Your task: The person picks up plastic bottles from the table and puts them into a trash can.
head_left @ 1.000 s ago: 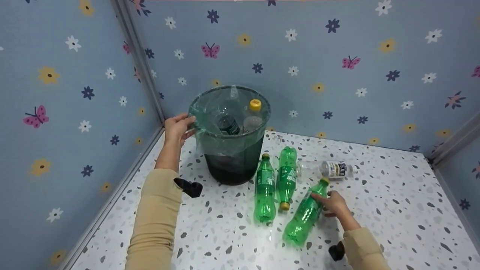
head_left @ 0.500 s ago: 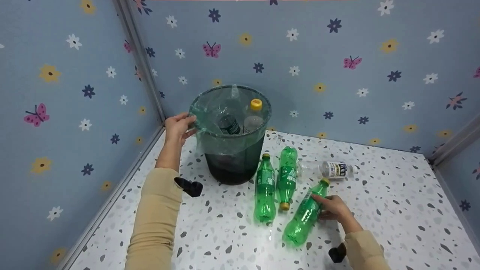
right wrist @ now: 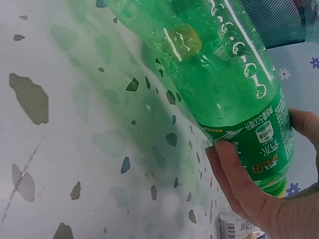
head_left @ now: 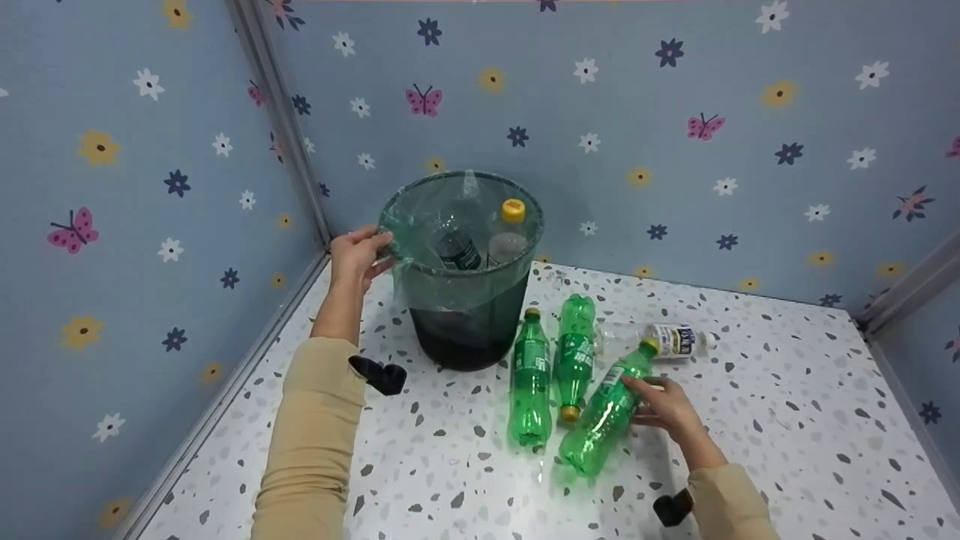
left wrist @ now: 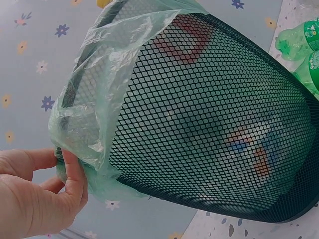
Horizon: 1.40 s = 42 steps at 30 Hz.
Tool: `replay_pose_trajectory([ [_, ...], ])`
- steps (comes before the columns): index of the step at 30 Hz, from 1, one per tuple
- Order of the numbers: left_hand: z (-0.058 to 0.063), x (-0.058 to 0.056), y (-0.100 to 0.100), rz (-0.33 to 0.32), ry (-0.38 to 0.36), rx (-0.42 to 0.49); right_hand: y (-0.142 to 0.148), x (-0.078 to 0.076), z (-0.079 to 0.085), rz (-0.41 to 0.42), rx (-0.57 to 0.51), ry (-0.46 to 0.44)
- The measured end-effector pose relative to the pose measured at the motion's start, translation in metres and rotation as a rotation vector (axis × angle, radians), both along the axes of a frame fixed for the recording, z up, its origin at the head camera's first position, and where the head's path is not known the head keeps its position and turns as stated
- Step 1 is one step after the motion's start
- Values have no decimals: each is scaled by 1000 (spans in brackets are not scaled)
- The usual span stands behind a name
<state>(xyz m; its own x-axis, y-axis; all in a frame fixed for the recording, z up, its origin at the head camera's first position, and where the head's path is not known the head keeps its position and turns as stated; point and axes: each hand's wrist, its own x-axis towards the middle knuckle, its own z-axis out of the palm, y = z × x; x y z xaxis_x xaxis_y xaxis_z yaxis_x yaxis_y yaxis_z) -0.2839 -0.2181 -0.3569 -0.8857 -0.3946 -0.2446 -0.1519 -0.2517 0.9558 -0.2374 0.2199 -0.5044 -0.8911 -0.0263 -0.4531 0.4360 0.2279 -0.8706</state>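
Green btl (head_left: pixel 606 409) gripped by R hand (head_left: pixel 669 409), cap (head_left: pixel 649 346) twd worktop (head_left: pixel 450 465) back edge; L hand (head_left: pixel 355 253) pinches bin (head_left: pixel 461 345) liner (head_left: pixel 450 289).

Bottles (head_left: pixel 507 246) sit in the bin (head_left: pixel 465 337), left of four other bottles (head_left: pixel 575 356).

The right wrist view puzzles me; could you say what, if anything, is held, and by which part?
A green bottle, held by the right grip at its green label.
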Motion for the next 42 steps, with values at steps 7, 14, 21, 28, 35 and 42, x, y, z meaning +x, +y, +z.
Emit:
replay_pose_trajectory([
  [7, 1, 0, 1, -4, -4, 4, -8, -1, 23, -11, -68, 83],
  [14, 0, 0, 0, 0, 2, 14, -20, -1, 53, -12, -92, 185],
  [21, -1, -1, 0, 15, 4, -31, -37, 0, 85, 3, -196, 260],
  [28, -1, -2, 0, 25, -7, -19, -58, -7, 118, 1, -246, 306],
  [35, 1, 1, 1, 16, -5, -18, -80, -13, 143, -19, -336, 349],
  [42, -43, -37, -23, -9, 60, 60, -98, -23, 162, -64, -464, 343],
])
